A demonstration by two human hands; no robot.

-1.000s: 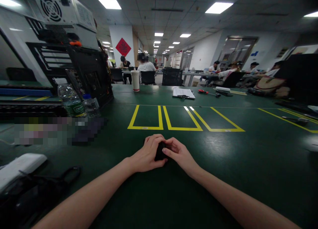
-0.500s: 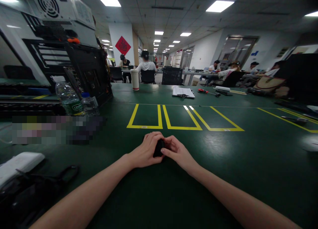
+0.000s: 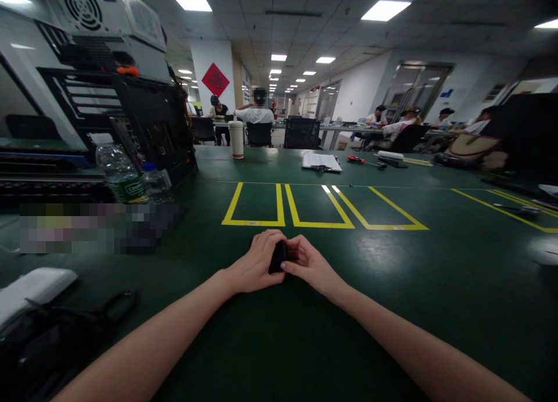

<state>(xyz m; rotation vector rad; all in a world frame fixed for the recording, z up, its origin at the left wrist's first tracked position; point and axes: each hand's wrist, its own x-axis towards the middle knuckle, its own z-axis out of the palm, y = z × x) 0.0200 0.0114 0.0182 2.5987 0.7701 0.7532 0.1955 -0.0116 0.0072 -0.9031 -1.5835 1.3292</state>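
Between my hands is a small black object (image 3: 278, 259) whose kind I cannot make out; much of it is covered by fingers. My left hand (image 3: 256, 264) is wrapped over its left side, with the thumb along the near edge. From the right, my right hand (image 3: 312, 267) pinches the object's right end, its thumb in front and its curled fingers behind. Both hands are low over the green table (image 3: 279, 332), just on the near side of yellow tape outlines (image 3: 322, 224).
On the left stand an open computer case (image 3: 152, 123), two plastic bottles (image 3: 120, 169), a white power strip (image 3: 37, 291) and black cables (image 3: 65, 338). Farther back are a paper cup (image 3: 236, 139), a clipboard (image 3: 321, 161) and a red-handled screwdriver (image 3: 356, 159). People sit at distant tables.
Both hands keep their hold on the black object, with only slight finger shifts. The view has tilted a little. A seated person in the background has raised an arm.
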